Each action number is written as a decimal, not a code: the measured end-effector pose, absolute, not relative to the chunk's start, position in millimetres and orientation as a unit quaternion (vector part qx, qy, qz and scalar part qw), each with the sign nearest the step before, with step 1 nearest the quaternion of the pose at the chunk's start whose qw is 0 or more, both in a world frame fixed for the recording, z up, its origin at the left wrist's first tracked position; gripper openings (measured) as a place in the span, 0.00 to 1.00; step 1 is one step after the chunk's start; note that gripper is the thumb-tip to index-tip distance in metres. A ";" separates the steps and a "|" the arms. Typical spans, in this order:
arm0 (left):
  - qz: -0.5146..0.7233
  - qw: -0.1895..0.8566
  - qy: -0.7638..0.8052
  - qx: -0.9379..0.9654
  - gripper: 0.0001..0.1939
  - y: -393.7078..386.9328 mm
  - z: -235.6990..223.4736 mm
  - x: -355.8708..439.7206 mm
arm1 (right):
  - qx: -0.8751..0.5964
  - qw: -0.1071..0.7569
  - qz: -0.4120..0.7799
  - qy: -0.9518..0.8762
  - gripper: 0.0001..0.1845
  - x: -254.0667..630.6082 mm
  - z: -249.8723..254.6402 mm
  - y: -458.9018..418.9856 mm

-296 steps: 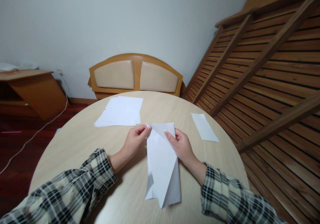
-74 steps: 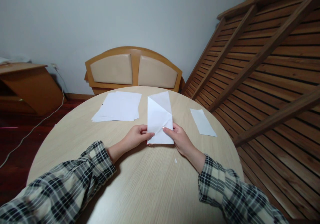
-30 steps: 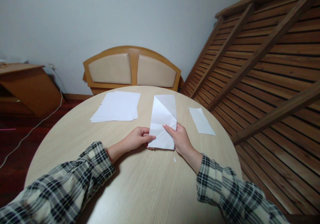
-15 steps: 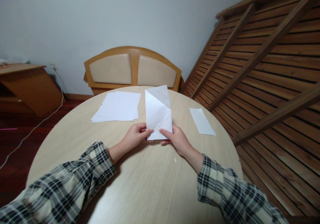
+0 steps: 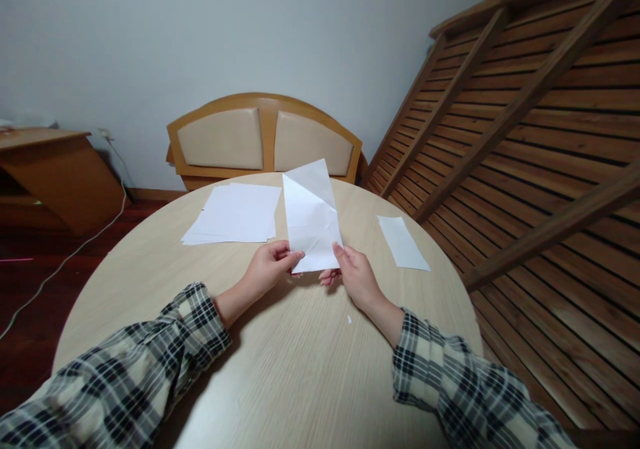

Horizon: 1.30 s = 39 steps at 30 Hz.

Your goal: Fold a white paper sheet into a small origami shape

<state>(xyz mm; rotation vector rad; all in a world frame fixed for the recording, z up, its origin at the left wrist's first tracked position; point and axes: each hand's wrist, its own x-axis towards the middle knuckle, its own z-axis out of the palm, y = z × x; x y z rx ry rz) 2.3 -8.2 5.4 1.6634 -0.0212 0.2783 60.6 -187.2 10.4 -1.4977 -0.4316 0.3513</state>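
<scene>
Jutting forward from between both hands, folded paper

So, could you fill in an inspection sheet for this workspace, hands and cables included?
Surface: round, pale wood-look table.
Things in hand: folded white paper, far end raised.
Clutter: paper stack at left, paper strip at right, tiny white scrap nearer.
Hands: left hand and right hand grip the folded white paper's near end.
Cables: white cable beyond the table, left.
Surroundings: padded headboard behind; slatted wooden panel at right; desk far left.
</scene>
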 end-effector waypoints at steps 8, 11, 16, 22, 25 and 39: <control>0.117 0.673 -0.030 0.730 0.12 -9.8 8.1 1.5 | -0.701 0.674 0.106 -0.209 0.25 64.3 10.6 -190.7; 0.122 0.675 -0.030 0.728 0.12 -8.9 8.1 1.7 | -0.693 0.678 0.111 -0.217 0.25 62.6 11.2 -190.2; 0.114 0.681 -0.026 0.723 0.12 -8.0 10.1 1.0 | -0.698 0.675 0.125 -0.205 0.25 56.4 15.3 -189.5; 0.106 0.689 -0.028 0.717 0.12 -6.5 7.3 0.7 | -0.708 0.658 0.153 -0.207 0.24 64.1 11.4 -192.9; 0.082 0.678 -0.027 0.730 0.12 -5.5 2.6 0.3 | -0.695 0.658 0.186 -0.221 0.22 71.6 5.5 -193.0; 0.038 0.701 -0.020 0.712 0.15 -8.4 -4.2 0.7 | -0.723 0.657 0.076 -0.199 0.24 77.7 1.2 -192.5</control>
